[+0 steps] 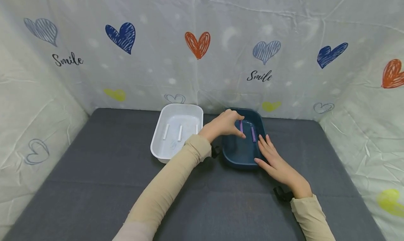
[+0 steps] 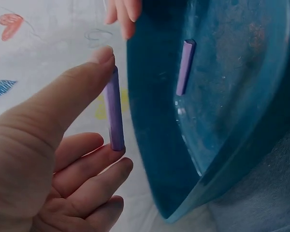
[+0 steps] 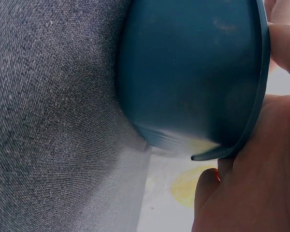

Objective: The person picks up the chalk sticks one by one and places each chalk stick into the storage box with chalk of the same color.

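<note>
In the foreground, the right hand, fingers spread, rests against the right rim of the blue tray. Within the tray lies one purple stick. Farther off and above the tray floor, a second purple stick, presumably light, stiff and brittle, would suit a gentle hold at mid-length; the left hand, its arm extended, pinches it end to end between thumb and fingertip.

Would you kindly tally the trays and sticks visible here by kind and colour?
White tray: 1
Dark blue tray: 1
White sticks: 3 (one partly hidden)
Purple sticks: 2
Total: 7
</note>
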`<state>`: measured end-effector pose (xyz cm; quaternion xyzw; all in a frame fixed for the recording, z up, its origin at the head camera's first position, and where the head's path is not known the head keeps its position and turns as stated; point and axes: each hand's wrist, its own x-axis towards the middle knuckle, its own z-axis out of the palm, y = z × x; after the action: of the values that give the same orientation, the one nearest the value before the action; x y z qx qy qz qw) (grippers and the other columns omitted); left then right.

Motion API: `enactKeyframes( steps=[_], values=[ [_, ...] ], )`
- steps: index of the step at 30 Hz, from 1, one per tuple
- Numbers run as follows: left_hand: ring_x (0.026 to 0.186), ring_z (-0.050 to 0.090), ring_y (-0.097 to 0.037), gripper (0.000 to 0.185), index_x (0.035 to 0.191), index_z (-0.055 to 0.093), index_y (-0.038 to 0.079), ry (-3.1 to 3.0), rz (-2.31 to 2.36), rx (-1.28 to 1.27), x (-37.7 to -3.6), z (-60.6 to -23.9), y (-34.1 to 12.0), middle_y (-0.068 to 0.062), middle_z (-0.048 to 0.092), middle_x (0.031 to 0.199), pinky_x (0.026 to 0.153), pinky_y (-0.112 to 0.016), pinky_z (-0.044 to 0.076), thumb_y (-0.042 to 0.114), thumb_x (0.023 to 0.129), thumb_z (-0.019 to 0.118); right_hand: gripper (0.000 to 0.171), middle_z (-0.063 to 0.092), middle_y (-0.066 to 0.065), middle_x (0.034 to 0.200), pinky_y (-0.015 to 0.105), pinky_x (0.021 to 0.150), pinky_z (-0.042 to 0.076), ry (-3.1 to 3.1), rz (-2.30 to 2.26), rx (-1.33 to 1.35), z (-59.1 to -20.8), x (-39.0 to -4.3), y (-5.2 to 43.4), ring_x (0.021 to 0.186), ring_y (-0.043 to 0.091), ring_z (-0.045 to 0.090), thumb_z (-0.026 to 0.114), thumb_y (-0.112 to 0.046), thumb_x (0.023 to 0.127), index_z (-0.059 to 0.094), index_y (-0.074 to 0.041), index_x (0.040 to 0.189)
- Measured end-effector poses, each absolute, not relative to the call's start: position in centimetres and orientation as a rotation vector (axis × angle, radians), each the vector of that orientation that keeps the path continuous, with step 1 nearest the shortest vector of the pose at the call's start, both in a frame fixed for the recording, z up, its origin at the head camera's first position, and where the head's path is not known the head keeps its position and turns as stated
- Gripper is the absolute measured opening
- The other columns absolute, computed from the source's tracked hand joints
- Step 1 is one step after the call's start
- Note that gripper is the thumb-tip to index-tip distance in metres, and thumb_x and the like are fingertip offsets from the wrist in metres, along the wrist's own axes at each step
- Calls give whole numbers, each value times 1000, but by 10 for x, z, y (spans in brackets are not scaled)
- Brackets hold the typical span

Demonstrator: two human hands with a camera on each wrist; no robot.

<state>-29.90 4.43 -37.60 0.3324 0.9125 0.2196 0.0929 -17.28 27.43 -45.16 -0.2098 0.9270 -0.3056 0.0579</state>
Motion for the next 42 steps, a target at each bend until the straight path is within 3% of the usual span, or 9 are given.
enactKeyframes(
  steps=[10,16,25,32,42],
  values=[
    [119,59,-22,71,135,61,3,2711,658,879,-312,-384,57,-9,62,135,98,-31,50,32,76,88,76,-3,10,167,68,113,10,2810,-940,-641,-451,-173,274,150,27,-15,49,-40,104,12,-3,159],
    [110,59,-21,68,130,66,6,2762,565,730,-315,-390,66,-8,64,124,93,-33,52,36,73,90,76,-3,10,167,68,113,10,2813,-940,-645,-453,-173,274,150,27,-16,49,-40,104,11,-3,159],
    [113,60,-21,75,134,62,11,2797,443,643,-314,-402,74,-5,61,130,92,-38,53,39,71,90,76,-3,10,166,69,113,9,2808,-951,-651,-453,-174,274,150,28,-16,50,-39,104,11,-3,158],
    [103,61,-18,68,127,65,12,2818,351,634,-311,-411,82,-4,63,121,84,-35,54,41,70,90,75,-3,10,166,68,113,9,2801,-965,-660,-453,-172,275,150,24,-17,50,-38,104,12,-2,158],
    [109,60,-19,71,130,63,11,2830,372,675,-310,-423,92,-5,61,126,90,-35,53,31,69,93,74,-1,11,166,67,114,9,2813,-973,-688,-455,-174,276,150,27,-16,51,-36,104,13,-1,158]
  ],
)
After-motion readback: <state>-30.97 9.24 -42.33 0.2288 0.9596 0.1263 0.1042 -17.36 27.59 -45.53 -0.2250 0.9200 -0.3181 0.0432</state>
